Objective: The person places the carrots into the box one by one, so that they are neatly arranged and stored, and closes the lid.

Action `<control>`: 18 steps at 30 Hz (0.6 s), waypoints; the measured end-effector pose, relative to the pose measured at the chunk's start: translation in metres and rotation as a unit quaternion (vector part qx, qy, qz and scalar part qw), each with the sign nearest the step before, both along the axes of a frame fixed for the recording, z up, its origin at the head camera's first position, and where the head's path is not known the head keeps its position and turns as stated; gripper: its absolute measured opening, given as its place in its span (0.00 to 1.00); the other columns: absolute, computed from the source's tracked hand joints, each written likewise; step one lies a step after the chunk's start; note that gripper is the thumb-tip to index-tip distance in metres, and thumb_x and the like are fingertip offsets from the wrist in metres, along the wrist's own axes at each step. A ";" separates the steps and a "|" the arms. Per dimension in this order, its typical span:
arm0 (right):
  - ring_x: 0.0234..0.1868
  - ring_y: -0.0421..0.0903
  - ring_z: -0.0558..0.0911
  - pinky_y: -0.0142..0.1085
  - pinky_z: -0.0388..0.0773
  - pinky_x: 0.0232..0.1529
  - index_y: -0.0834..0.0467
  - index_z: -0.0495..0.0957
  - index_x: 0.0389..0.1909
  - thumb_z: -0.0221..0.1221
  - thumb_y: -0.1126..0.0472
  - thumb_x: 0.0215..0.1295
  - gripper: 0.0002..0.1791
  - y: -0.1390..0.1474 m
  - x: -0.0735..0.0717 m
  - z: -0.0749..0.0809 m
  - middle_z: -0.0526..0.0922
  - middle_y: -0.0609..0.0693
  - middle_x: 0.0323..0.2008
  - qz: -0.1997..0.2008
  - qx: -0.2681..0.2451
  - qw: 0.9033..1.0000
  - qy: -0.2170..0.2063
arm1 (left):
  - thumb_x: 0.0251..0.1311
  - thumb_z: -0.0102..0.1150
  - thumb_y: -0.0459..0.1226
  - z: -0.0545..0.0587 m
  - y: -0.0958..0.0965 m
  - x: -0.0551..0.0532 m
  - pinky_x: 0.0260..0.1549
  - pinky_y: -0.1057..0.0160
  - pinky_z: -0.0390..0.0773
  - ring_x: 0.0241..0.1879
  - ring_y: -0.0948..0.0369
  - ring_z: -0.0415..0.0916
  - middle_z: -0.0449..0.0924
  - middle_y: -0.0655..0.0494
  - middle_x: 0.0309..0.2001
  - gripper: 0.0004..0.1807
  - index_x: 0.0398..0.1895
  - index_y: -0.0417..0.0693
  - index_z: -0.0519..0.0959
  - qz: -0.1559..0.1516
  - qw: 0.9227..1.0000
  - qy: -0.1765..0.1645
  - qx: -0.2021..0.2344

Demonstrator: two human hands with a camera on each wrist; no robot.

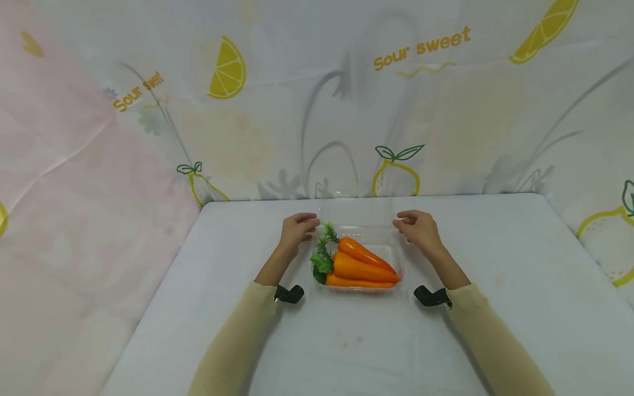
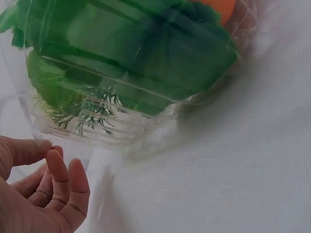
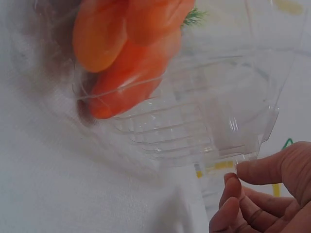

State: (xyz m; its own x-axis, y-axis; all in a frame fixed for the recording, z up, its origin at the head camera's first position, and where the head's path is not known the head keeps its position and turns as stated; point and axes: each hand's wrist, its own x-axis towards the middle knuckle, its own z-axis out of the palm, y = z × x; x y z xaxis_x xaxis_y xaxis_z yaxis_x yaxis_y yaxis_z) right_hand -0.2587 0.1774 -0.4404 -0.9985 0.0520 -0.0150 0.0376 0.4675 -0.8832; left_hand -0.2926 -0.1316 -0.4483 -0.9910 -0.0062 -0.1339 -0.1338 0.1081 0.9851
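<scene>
A clear plastic clamshell box stands in the middle of the table with its lid raised at the far side. Inside lie three orange carrots, green leafy tops to the left, tips to the right. At the lid's left corner, my left hand pinches the thin plastic edge between thumb and fingertips; the left wrist view shows this hand close up. My right hand pinches the opposite corner, and in the right wrist view its thumb and forefinger meet at the plastic edge.
A white cloth covers the table. Right behind its far edge hangs a curtain printed with lemons and lettering. Dark wrist mounts stick out from both sleeves, near the front of the box.
</scene>
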 end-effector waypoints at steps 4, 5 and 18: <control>0.39 0.58 0.82 0.30 0.78 0.28 0.69 0.75 0.59 0.60 0.60 0.68 0.22 0.000 0.000 0.002 0.82 0.65 0.46 -0.004 0.000 1.000 0.000 | 0.63 0.64 0.32 0.003 0.000 0.000 0.31 0.65 0.80 0.37 0.54 0.79 0.83 0.44 0.42 0.18 0.55 0.31 0.78 0.002 1.000 0.009 0.008; 0.39 0.58 0.81 0.30 0.78 0.28 0.69 0.75 0.59 0.60 0.60 0.69 0.22 0.000 0.000 0.003 0.82 0.65 0.46 -0.005 -0.001 1.000 0.002 | 0.63 0.64 0.31 0.003 0.000 0.000 0.30 0.65 0.80 0.36 0.55 0.79 0.82 0.45 0.41 0.18 0.54 0.31 0.78 0.003 1.000 0.011 0.011; 0.42 0.63 0.79 0.30 0.76 0.29 0.67 0.75 0.49 0.62 0.65 0.67 0.14 0.006 0.006 0.009 0.81 0.63 0.46 0.015 -0.054 0.996 0.067 | 0.62 0.62 0.27 0.003 -0.015 0.002 0.35 0.62 0.80 0.41 0.58 0.79 0.80 0.48 0.41 0.10 0.46 0.39 0.75 -0.060 0.991 0.120 0.006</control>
